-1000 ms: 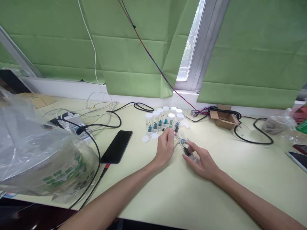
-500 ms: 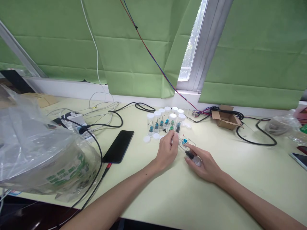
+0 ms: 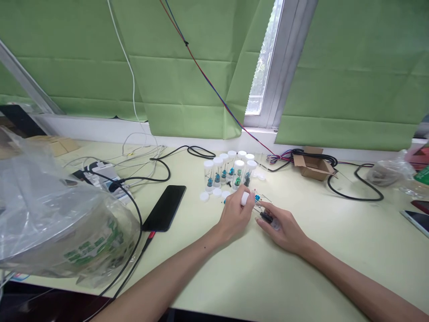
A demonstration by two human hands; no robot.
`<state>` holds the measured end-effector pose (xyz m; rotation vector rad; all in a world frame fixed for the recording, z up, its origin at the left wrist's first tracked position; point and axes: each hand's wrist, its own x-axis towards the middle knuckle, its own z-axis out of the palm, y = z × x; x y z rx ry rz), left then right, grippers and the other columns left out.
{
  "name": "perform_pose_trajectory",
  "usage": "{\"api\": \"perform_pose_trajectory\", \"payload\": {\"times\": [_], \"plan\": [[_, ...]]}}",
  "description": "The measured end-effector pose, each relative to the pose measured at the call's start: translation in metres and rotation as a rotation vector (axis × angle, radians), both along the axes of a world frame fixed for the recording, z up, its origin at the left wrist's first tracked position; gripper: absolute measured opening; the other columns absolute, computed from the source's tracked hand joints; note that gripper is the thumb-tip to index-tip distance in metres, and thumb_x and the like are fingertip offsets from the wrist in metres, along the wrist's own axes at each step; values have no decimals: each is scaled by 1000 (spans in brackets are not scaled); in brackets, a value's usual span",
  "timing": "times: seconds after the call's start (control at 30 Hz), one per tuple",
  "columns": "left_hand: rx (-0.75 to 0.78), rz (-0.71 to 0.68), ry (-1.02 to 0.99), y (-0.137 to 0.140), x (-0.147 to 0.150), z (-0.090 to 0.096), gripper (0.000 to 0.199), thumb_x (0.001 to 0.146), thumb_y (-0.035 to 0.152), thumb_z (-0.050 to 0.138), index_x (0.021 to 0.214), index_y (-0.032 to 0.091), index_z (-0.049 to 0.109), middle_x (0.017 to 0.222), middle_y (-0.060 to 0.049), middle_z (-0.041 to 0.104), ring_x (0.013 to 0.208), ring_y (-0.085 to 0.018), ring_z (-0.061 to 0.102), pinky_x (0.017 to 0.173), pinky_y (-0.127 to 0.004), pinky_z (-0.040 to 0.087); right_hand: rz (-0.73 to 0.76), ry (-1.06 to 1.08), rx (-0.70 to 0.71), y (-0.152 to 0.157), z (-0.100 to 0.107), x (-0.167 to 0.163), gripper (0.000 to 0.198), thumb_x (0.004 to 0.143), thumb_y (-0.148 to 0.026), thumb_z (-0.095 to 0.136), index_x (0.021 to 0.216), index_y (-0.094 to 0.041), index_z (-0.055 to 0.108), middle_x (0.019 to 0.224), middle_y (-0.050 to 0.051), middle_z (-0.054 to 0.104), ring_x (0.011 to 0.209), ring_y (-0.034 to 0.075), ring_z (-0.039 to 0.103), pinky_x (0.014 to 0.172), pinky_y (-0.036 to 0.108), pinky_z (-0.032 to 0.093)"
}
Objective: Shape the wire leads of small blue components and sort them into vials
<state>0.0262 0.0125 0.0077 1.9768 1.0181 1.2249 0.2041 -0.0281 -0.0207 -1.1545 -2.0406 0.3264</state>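
My left hand (image 3: 235, 212) pinches a round white cap (image 3: 245, 198) between thumb and fingers. Just to its right, my right hand (image 3: 283, 226) grips a small clear vial (image 3: 275, 224) lying on its side, with a black piece (image 3: 266, 217) and thin metal pins at its mouth. The cap is close to the pins' ends; whether they touch I cannot tell. Beyond the hands several white-capped clear vials (image 3: 208, 174) stand upright, with blue, green or black pieces and pins inside. Loose white caps (image 3: 204, 197) lie in front of them, and a blue piece (image 3: 257, 197) lies behind my right fingers.
A black phone (image 3: 165, 208) on a cable lies left of my hands. Farther left sits a large plastic-bagged container (image 3: 67, 214). Black and white cables run along the back, near an open cardboard box (image 3: 313, 167). Another phone (image 3: 417, 221) rests at the right edge.
My left hand has come up with a white cap and turned it toward the vial, moving slightly right. My right hand keeps its hold on the vial. The view has shifted slightly.
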Motion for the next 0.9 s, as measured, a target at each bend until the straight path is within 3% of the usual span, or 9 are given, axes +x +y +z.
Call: {"api": "perform_pose_trajectory", "payload": {"times": [0.2,0.9], "plan": [[1,13,22,1,1,-2,28,94,43,44,77,22,45,54,7,38,50,-11,35,53,-24,30,11,5,-21,0,1,-1,34,93,-33,54,123,-18,55,75,0,61,62,13,51,62,25,47],[17,-20,95,5,-2,-2,29,97,40,35,80,21,48,64,3,51,57,-13,44,58,-26,35,1,-22,-6,2,-3,1,32,92,-34,54,120,-18,56,73,0,61,60,13,53,60,25,47]]}}
